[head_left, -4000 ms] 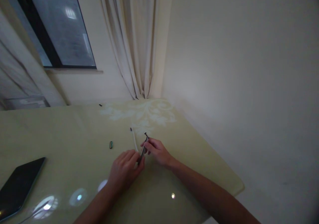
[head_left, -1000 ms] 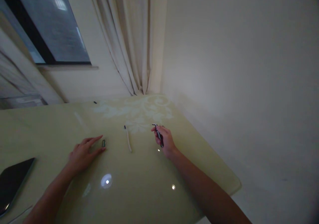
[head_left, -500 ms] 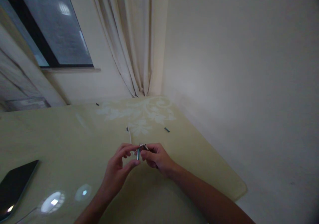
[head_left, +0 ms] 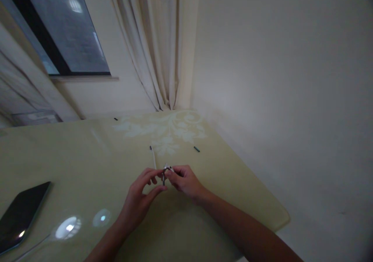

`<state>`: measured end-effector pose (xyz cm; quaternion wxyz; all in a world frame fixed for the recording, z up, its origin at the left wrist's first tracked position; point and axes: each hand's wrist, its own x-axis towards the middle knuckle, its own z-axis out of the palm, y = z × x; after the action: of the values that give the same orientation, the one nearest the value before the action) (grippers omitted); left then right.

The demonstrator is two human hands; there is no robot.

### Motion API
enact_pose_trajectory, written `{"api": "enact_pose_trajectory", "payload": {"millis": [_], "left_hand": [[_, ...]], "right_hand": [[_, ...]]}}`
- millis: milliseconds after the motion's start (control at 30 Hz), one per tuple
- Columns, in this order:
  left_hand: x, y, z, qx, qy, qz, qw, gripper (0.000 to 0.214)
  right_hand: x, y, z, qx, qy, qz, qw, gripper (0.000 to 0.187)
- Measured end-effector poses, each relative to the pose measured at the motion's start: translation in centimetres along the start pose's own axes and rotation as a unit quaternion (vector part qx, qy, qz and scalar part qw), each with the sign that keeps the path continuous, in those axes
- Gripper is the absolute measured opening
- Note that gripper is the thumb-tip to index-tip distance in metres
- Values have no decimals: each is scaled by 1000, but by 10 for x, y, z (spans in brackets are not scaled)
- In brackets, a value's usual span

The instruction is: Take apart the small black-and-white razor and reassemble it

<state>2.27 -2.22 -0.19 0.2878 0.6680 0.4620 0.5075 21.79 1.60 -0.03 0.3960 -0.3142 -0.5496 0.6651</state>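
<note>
My left hand (head_left: 138,196) pinches a short, narrow dark bar (head_left: 163,180) upright between thumb and forefinger. Closed beside it, my right hand (head_left: 186,182) grips a small silver-and-white piece (head_left: 167,168) that meets the top of the bar; its exact kind is too small to make out. A thin white cord (head_left: 154,158) with a dark tip runs along the table just behind my fingers, its near end hidden by them. Beyond my right hand lies a loose dark green bar (head_left: 197,149), similar in shape to the held one.
The pale green table (head_left: 233,192) has a white floral pattern and meets a wall on the right. A black tablet (head_left: 25,211) lies at the left, with a thin cable (head_left: 33,247) nearby. Another small dark piece (head_left: 115,119) sits near the back edge, below the curtains (head_left: 151,52).
The view has shifted slightly, so the table items appear a little higher and further right. The bar in my left hand has turned and now shows a narrower side.
</note>
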Motion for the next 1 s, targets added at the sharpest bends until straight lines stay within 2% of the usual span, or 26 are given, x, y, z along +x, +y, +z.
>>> {"api": "enact_pose_trajectory", "payload": {"millis": [133,267,533,867,1000], "left_hand": [[0,-11,3,-154,16,-147,977,42],[0,-14,8,-252,32,-201,946,50],[1,-6,9,-298,23,-213,930,49],[5,3,-1,-222,16,-150,963,36],[5,4,-3,-216,0,-151,965,34]], "right_hand": [[-1,-4,-2,-16,-16,-17,1000,60],[-2,-1,-1,-36,-57,-34,997,57],[-3,1,0,-46,-60,-37,996,56],[-4,-6,-1,-92,-76,-52,991,59],[-7,-10,-2,-101,-92,-33,990,60]]}}
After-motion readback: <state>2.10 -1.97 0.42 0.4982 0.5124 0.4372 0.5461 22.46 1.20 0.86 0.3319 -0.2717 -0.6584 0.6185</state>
